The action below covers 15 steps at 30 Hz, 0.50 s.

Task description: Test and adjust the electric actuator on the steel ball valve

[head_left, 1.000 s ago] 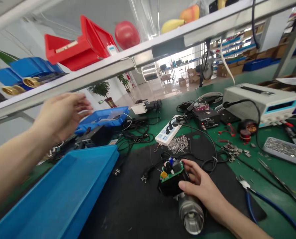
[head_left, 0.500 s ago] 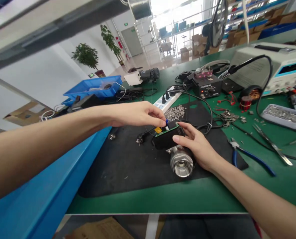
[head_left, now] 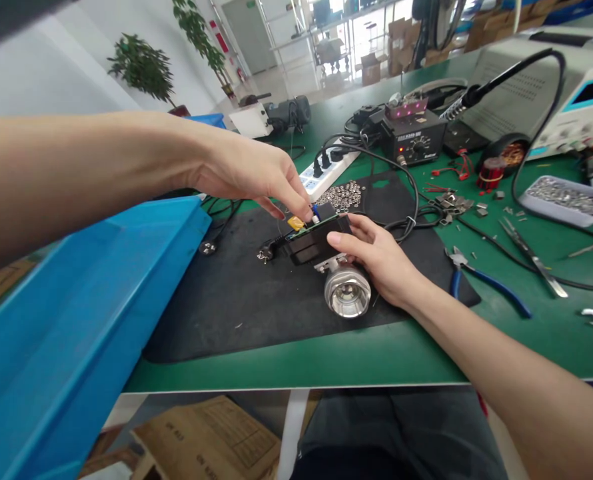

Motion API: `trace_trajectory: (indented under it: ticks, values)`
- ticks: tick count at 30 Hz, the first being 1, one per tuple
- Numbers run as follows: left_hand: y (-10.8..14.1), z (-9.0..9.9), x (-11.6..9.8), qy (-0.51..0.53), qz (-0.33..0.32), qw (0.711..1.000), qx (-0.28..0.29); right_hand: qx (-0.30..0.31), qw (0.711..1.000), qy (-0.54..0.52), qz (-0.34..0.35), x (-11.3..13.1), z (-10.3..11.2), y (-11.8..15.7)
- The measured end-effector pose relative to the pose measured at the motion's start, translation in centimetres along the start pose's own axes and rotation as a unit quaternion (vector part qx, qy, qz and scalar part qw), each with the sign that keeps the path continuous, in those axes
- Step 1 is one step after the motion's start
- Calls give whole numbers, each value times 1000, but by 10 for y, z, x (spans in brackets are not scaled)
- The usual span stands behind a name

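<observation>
My right hand [head_left: 376, 257] grips the side of a black housing [head_left: 316, 245], its thumb on the near face. A green circuit board with a yellow part [head_left: 295, 223] and a blue part [head_left: 315, 210] shows in the housing's open top. My left hand [head_left: 266, 177] reaches over from the left, its fingertips pinched at the small blue and white parts; what exactly they hold is too small to name. Below the housing a round silver metal fitting [head_left: 347, 292] is attached, its opening towards me. All of this is above a black mat [head_left: 216, 317].
A blue tray [head_left: 91, 320] lies at the left. Behind are a power strip [head_left: 329, 175], small metal nuts [head_left: 344, 197] and a soldering station [head_left: 414, 137]. Blue-handled cutters [head_left: 496, 290], tweezers [head_left: 534, 257] and a parts tray [head_left: 569, 200] lie at the right.
The camera view has tilted down and shifted, so the bench appears higher. The housing remains in my right hand, and my left fingers stay at the board with the wrist raised more.
</observation>
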<state>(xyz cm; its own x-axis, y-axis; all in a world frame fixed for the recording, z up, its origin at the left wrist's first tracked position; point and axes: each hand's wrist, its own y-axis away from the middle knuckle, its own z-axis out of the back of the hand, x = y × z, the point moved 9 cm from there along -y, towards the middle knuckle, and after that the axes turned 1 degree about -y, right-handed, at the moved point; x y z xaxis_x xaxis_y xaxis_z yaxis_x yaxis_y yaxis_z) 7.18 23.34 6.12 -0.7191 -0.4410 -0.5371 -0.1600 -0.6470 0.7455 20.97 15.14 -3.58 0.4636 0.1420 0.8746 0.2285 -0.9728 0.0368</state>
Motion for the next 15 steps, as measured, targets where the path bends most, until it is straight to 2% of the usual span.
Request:
trace_trajectory:
  ticks: [6,13,15]
  values:
    - [6,-1,3,-28,5,999,-24,-4,1000,26,12,0,1,0]
    - [9,-4,23,122,43,991,-27,2,1000,13,17,0,2,0]
    - [9,-6,22,124,36,991,-28,0,1000,7,12,-1,2,0]
